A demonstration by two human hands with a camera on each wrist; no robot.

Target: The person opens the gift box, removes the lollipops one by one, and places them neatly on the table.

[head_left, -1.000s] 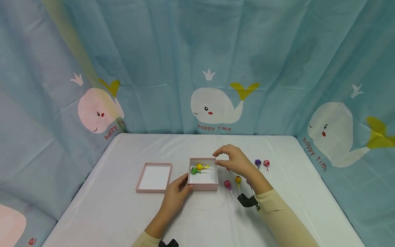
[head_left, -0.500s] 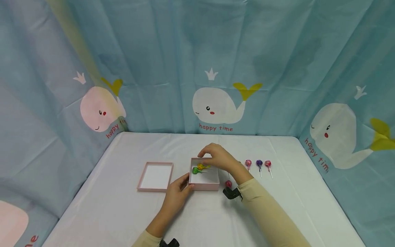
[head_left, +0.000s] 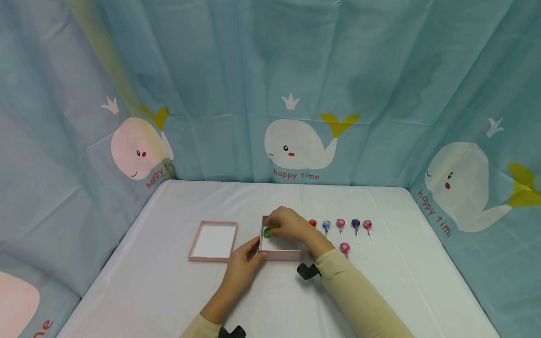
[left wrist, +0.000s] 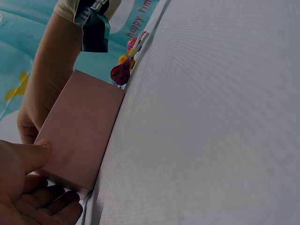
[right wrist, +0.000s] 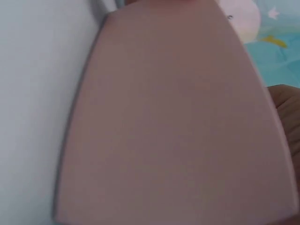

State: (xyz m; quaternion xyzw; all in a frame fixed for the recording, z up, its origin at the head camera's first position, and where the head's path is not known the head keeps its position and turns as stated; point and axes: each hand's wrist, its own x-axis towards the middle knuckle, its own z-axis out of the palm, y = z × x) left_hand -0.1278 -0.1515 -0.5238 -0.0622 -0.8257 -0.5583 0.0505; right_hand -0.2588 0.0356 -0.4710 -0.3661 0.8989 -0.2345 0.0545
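In the head view, a pink box (head_left: 284,256) with a pale inside stands at the table's centre. My left hand (head_left: 242,263) holds its near left corner; the left wrist view has the thumb on a pink wall and the fingers around the corner. My right hand (head_left: 289,224) reaches into the box from the right, fingers bent down over the lollipops. A green lollipop (head_left: 267,233) lies inside, partly covered by this hand. Of a yellow lollipop only a sliver shows between thumb and fingers; whether they pinch it is hidden. The box wall (right wrist: 173,117) fills the right wrist view.
The shallow pink lid (head_left: 212,259) lies left of the box, inner side up. Right of the box are several lollipops in rows, among them a purple lollipop (head_left: 355,223) and a pink lollipop (head_left: 344,248); the right forearm hides part of the nearer row.
My right hand has moved left from the box's right edge and down into it, over the yellow and green lollipops. The left hand keeps its hold on the box.
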